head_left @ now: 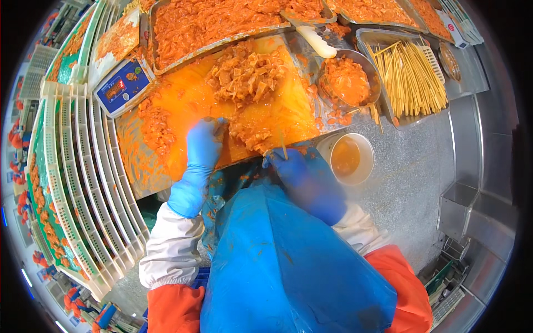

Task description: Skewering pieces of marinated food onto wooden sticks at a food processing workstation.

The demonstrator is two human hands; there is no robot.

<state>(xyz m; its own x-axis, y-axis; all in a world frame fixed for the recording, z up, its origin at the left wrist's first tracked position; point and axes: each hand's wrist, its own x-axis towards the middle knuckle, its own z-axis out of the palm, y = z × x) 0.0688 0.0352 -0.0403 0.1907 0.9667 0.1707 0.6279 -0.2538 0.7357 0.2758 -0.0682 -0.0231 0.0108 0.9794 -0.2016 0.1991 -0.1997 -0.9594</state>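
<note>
My left hand (pixel 204 143), in a blue glove, rests low over the orange-stained cutting board (pixel 183 104). Its fingers curl away from view, so whether it pinches a piece of meat is hidden. My right hand (pixel 293 166), blurred and also gloved in blue, is closed around a thin bamboo skewer (pixel 284 150) at the board's near edge. Beside the hands lies a small group of marinated meat pieces (pixel 252 133). A larger heap of sliced meat (pixel 250 75) sits farther back on the board, and more pieces (pixel 156 129) are spread to the left.
Trays of marinated meat (pixel 208 25) line the back. A digital scale (pixel 123 87) and stacked white crates (pixel 83 175) stand left. To the right are a knife with a white handle (pixel 316 41), a metal bowl (pixel 347 81), a skewer tray (pixel 410 79) and a white bucket (pixel 360 160).
</note>
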